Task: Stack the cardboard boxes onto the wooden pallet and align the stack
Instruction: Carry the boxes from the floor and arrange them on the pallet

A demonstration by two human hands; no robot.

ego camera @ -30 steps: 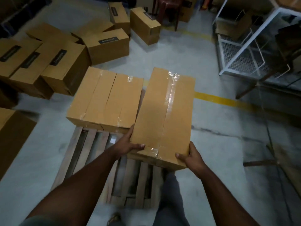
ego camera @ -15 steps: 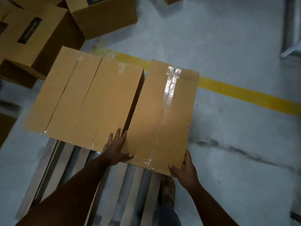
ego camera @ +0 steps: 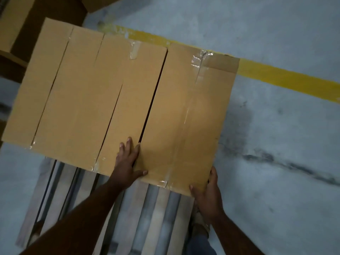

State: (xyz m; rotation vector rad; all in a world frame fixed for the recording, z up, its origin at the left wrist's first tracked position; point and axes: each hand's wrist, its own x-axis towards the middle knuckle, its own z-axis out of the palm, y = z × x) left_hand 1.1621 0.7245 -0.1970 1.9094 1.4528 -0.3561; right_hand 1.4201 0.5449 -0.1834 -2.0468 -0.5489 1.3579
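A long taped cardboard box [ego camera: 191,115] lies on the right side of the wooden pallet [ego camera: 158,214], close beside two boxes [ego camera: 82,96] standing side by side, with a narrow dark gap between. My right hand [ego camera: 207,197] grips its near right corner. My left hand [ego camera: 128,162] lies flat across the gap at its near left corner, fingers on the neighbouring box, thumb on the taped box.
More cardboard boxes [ego camera: 22,24] stand on the floor at the top left. A yellow floor line [ego camera: 287,78] runs behind the pallet to the right. Grey concrete floor [ego camera: 276,162] lies to the right. My foot [ego camera: 200,225] is beside the pallet's near edge.
The taped box has come down and moved left until it lies almost against the neighbouring box. My head has leaned in, so the boxes fill more of the view.
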